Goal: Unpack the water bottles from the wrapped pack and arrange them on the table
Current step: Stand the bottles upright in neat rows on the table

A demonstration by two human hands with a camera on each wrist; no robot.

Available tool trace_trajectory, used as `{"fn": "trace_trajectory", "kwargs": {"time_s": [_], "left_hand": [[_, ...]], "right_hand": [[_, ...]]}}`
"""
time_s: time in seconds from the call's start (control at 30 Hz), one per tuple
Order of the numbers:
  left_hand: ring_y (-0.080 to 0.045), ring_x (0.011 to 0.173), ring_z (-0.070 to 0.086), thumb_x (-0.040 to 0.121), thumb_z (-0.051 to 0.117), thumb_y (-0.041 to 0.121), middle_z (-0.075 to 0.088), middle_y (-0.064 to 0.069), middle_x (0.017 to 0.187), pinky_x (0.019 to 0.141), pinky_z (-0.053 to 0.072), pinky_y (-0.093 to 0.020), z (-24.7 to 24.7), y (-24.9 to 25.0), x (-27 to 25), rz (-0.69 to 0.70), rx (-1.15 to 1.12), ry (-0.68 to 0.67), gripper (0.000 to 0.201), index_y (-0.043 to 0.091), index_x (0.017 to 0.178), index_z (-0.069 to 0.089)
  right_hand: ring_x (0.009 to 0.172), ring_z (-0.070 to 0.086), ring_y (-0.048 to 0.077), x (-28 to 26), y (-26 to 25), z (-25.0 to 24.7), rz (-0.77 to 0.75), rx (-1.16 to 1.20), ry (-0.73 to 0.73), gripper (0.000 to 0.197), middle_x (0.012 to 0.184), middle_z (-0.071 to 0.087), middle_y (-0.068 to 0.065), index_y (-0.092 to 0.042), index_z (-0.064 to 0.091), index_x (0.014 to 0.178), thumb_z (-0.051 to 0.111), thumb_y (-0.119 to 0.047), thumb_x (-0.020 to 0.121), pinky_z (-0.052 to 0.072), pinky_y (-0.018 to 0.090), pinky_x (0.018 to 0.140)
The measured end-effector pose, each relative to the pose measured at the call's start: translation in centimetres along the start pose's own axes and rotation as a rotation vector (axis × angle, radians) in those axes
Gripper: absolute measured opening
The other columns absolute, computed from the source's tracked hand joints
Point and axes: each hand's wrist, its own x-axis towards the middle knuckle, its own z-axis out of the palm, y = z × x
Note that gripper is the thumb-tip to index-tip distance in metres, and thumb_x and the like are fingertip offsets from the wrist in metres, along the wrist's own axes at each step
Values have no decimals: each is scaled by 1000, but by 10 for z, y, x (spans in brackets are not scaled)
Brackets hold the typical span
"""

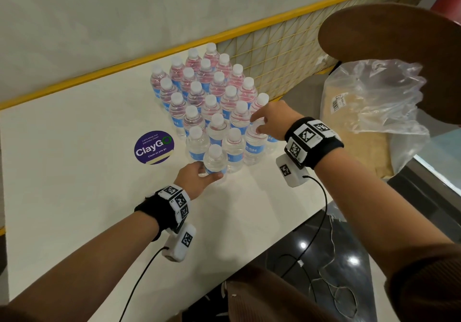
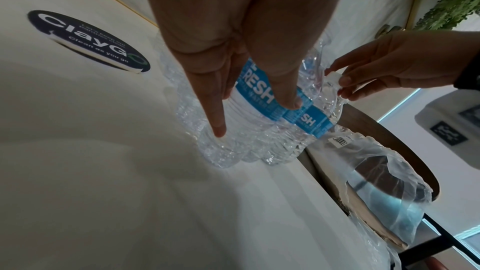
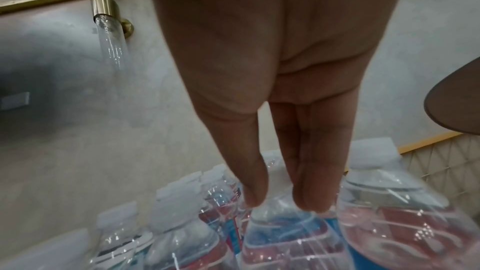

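Left hand (image 1: 197,177) grips the nearest bottle (image 1: 215,160), upright on the counter (image 1: 74,197). Right hand (image 1: 272,122) pinches the cap of another bottle (image 1: 254,147) at the group's right edge.

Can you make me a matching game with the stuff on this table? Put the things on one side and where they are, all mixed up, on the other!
Things:
1. Front bottle
2. Bottle cap
3. Round purple sticker
4. Empty plastic wrap

Places:
A. Off the table's right end
B. In the left hand's grip
C. Flat on the white table, left of the bottles
D. Pinched by the right hand

Pairs: 1-B, 2-D, 3-C, 4-A
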Motion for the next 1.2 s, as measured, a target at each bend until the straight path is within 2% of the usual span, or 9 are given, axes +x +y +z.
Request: {"fn": "trace_trajectory", "kwargs": {"time_s": [0.2, 0.4, 0.5, 0.63, 0.83, 0.93, 1.03, 1.13, 1.2], "left_hand": [[-22, 118, 56, 79, 68, 49, 63, -5, 123, 93, 40, -29, 0, 2, 0, -3, 5, 0, 56, 12, 121, 59], [-22, 119, 56, 79, 68, 50, 62, -6, 125, 95, 41, -31, -1, 1, 0, -4, 10, -10, 58, 13, 123, 58], [-21, 119, 56, 78, 69, 50, 63, -5, 123, 95, 41, -31, -1, 1, 0, 0, 4, -9, 58, 13, 121, 58], [-21, 118, 56, 78, 69, 51, 63, -6, 122, 95, 42, -32, -1, 0, 2, -1, -1, -7, 58, 12, 120, 60], [-22, 118, 56, 79, 69, 49, 64, -6, 121, 92, 39, -28, 0, 2, 2, 9, -6, -1, 56, 11, 119, 59], [-21, 118, 56, 79, 69, 47, 64, -6, 121, 89, 38, -25, 1, 2, 2, 16, -10, -2, 54, 12, 119, 60], [-20, 117, 57, 79, 69, 47, 65, -5, 121, 90, 39, -25, 0, 2, 2, 21, -7, 3, 53, 12, 118, 60], [-21, 117, 58, 79, 70, 48, 65, -5, 120, 94, 42, -30, 0, 1, 2, 27, -5, -9, 54, 12, 118, 60], [-21, 116, 58, 78, 70, 49, 66, -5, 119, 95, 43, -32, -1, 0, 2, 27, -6, -12, 55, 11, 118, 61]], "right_hand": [[113, 55, 27, 2, -2, 5, 38, -10, -20, 49, 124, 58, 11, -18, 56, 130, 68, -28, 84, 46, 35, 92], [113, 53, 29, 5, -5, 9, -2, -91, -17, 38, 119, 60, 11, -15, 60, 124, 64, -21, 87, 40, 29, 81], [118, 49, 29, 5, -7, 8, -10, -118, -27, 42, 126, 57, 10, -17, 55, 131, 61, -21, 89, 40, 31, 85], [120, 49, 28, 3, -4, 5, 13, -56, -53, 53, 126, 57, 10, -21, 50, 136, 66, -25, 86, 42, 37, 99], [111, 55, 29, -1, -5, 2, 19, -63, -41, 39, 117, 61, 11, -14, 56, 128, 59, -19, 90, 47, 37, 94], [107, 57, 28, -2, -6, 5, 16, 27, 76, 45, 118, 59, 12, -16, 52, 131, 58, -22, 87, 48, 36, 90], [99, 59, 25, -9, -19, 7, -77, 200, 208, 42, 107, 64, 9, -14, 57, 124, 61, -30, 85, 44, 27, 79], [106, 58, 22, -12, -33, 15, -109, 129, 11, 56, 112, 64, 6, -16, 53, 131, 64, -44, 84, 41, 26, 82], [108, 56, 22, -9, -35, 21, -132, 71, -61, 51, 114, 64, 7, -16, 54, 132, 63, -38, 87, 37, 24, 81]]}}
